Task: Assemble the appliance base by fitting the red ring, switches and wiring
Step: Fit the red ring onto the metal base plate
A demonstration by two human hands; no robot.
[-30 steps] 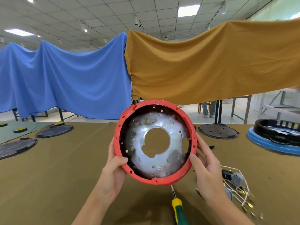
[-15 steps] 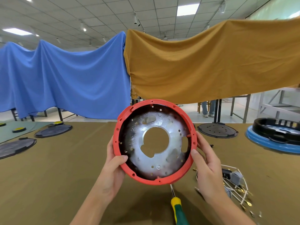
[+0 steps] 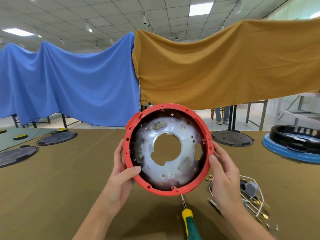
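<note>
I hold the red ring [image 3: 174, 191] upright above the table, its open face toward me. A silvery metal plate [image 3: 174, 168] with a large centre hole sits inside it. My left hand [image 3: 123, 172] grips the lower left rim, thumb over the edge. My right hand [image 3: 223, 175] grips the right rim, thumb on the edge. A bundle of white wiring with grey switches and brass terminals [image 3: 252, 196] lies on the table, partly behind my right hand.
A green and yellow screwdriver [image 3: 189, 220] lies on the olive table cloth [image 3: 52, 196] under the ring. Black round covers [image 3: 232, 138] [image 3: 56, 138] [image 3: 17, 155] lie farther back. A blue and black base [image 3: 294, 146] stands at the right. Blue and ochre cloths hang behind.
The ring has turned slightly in my hands and come a little closer to me. Both grips are unchanged.
</note>
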